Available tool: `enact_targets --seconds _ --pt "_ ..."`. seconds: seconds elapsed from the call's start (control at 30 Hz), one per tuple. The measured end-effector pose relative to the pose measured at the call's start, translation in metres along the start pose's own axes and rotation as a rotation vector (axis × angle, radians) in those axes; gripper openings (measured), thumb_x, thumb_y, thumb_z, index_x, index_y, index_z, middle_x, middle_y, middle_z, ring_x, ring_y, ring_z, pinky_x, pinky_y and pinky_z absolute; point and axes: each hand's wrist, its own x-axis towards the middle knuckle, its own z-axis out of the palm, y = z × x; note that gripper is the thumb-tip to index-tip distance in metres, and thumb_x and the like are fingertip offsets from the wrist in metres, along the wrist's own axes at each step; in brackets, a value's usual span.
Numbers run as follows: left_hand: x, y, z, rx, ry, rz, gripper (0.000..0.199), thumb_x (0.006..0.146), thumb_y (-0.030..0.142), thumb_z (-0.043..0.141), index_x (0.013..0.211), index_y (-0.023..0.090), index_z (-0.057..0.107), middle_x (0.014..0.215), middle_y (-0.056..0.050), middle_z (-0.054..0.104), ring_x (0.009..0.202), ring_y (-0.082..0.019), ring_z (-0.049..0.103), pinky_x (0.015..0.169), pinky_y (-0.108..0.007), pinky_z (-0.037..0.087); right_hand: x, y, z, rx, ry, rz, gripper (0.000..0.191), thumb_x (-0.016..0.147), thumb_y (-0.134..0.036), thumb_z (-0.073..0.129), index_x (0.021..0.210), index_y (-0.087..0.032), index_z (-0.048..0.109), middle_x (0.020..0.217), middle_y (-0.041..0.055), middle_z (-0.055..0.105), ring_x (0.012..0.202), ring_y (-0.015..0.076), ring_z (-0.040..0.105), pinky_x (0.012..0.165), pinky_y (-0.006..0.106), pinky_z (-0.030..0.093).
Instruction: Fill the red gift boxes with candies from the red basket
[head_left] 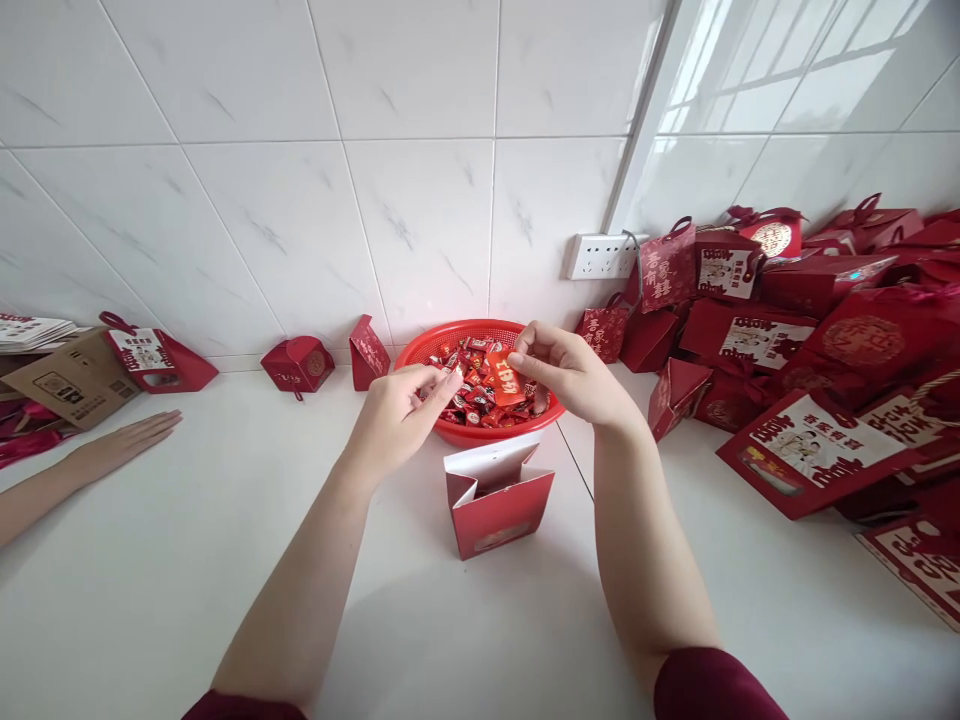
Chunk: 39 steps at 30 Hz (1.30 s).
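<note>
A red plastic basket full of small wrapped candies stands against the wall. Over its right side, my right hand pinches a flat orange-red candy packet with pale lettering. My left hand is closed above the basket's left side, thumb and finger pressed together; a small pale bit shows at the tips, too small to name. Just in front of the basket, between my forearms, a red paper gift box stands upright with its top open and white inner flaps showing. Neither hand touches the box.
Many red gift boxes are heaped on the right, below a wall socket strip. Along the wall at left stand a few red boxes and a brown cardboard piece. Another person's hand lies flat on the white table.
</note>
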Motion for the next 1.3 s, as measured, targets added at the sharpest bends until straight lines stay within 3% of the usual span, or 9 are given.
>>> enact_targets --seconds 0.13,0.2,0.3,0.47,0.77,0.97,1.1,1.2,1.3 --pt "-0.016 0.021 -0.004 -0.079 0.0 0.203 0.034 0.088 0.049 0.061 0.107 0.02 0.066 0.116 -0.008 0.062 0.11 -0.023 0.056 0.089 -0.03 0.047 -0.025 -0.023 0.02 0.155 0.187 -0.083 0.026 0.088 -0.044 0.065 0.085 -0.022 0.052 0.077 -0.0005 0.053 0.072 0.013 0.058 0.054 0.023 0.057" --pt "-0.022 0.028 0.0 -0.102 -0.041 0.248 0.031 0.086 0.046 0.065 0.102 0.02 0.064 0.109 -0.007 0.062 0.101 -0.021 0.057 0.088 -0.032 0.046 -0.035 -0.024 0.032 0.192 0.295 -0.103 0.025 0.089 -0.044 0.065 0.085 -0.023 0.053 0.079 0.0001 0.053 0.074 0.0138 0.058 0.053 0.023 0.057" --pt "-0.025 0.031 0.012 -0.129 -0.01 0.238 0.023 0.089 0.041 0.061 0.084 0.019 0.055 0.085 -0.003 0.057 0.078 -0.016 0.053 0.072 -0.029 0.045 -0.043 -0.019 0.047 0.248 0.351 -0.118 0.025 0.089 -0.044 0.064 0.086 -0.023 0.052 0.081 0.0009 0.055 0.075 0.0146 0.058 0.058 0.026 0.058" --pt "-0.021 0.027 0.016 -0.348 0.016 0.164 0.024 0.093 0.038 0.055 0.079 0.019 0.053 0.079 -0.001 0.053 0.075 -0.015 0.051 0.07 -0.028 0.044 -0.047 -0.016 0.052 0.231 0.247 -0.155 0.024 0.091 -0.043 0.061 0.085 -0.023 0.051 0.088 0.0022 0.058 0.081 0.0162 0.059 0.069 0.03 0.057" --pt "-0.026 0.037 0.0 -0.588 -0.343 0.08 0.022 0.097 0.035 0.051 0.097 0.017 0.064 0.09 -0.005 0.066 0.08 -0.015 0.06 0.073 -0.028 0.049 -0.052 -0.019 0.033 0.255 -0.136 -0.073 0.016 0.096 -0.033 0.053 0.088 -0.02 0.057 0.077 0.0008 0.064 0.069 0.0145 0.062 0.067 0.028 0.05" --pt "-0.03 0.038 -0.004 -0.588 -0.372 0.022 0.023 0.094 0.036 0.056 0.09 0.016 0.065 0.084 -0.006 0.07 0.073 -0.015 0.061 0.069 -0.029 0.05 -0.053 -0.019 0.029 0.291 -0.274 -0.01 0.017 0.096 -0.029 0.049 0.087 -0.018 0.059 0.074 0.0012 0.064 0.067 0.013 0.061 0.062 0.024 0.048" --pt "-0.033 0.039 -0.003 -0.574 -0.374 0.11 0.025 0.096 0.036 0.052 0.087 0.015 0.063 0.092 -0.009 0.07 0.082 -0.018 0.064 0.071 -0.029 0.05 -0.053 -0.02 0.027 0.317 -0.309 -0.033 0.016 0.095 -0.025 0.05 0.086 -0.017 0.061 0.075 0.0009 0.065 0.067 0.0121 0.062 0.062 0.022 0.049" --pt "-0.034 0.039 -0.001 -0.51 -0.338 0.148 0.025 0.097 0.035 0.051 0.087 0.015 0.064 0.092 -0.008 0.069 0.081 -0.016 0.062 0.069 -0.027 0.05 -0.053 -0.018 0.027 0.26 -0.305 -0.01 0.025 0.098 -0.034 0.049 0.084 -0.016 0.062 0.077 0.0023 0.065 0.068 0.0126 0.063 0.063 0.023 0.05" --pt "-0.034 0.038 0.0 -0.516 -0.375 0.141 0.025 0.098 0.033 0.049 0.088 0.015 0.063 0.088 -0.005 0.067 0.079 -0.014 0.061 0.069 -0.026 0.05 -0.051 -0.013 0.029 0.237 -0.329 0.022 0.041 0.099 -0.047 0.046 0.079 -0.015 0.062 0.077 0.0045 0.065 0.067 0.0133 0.063 0.058 0.023 0.051"
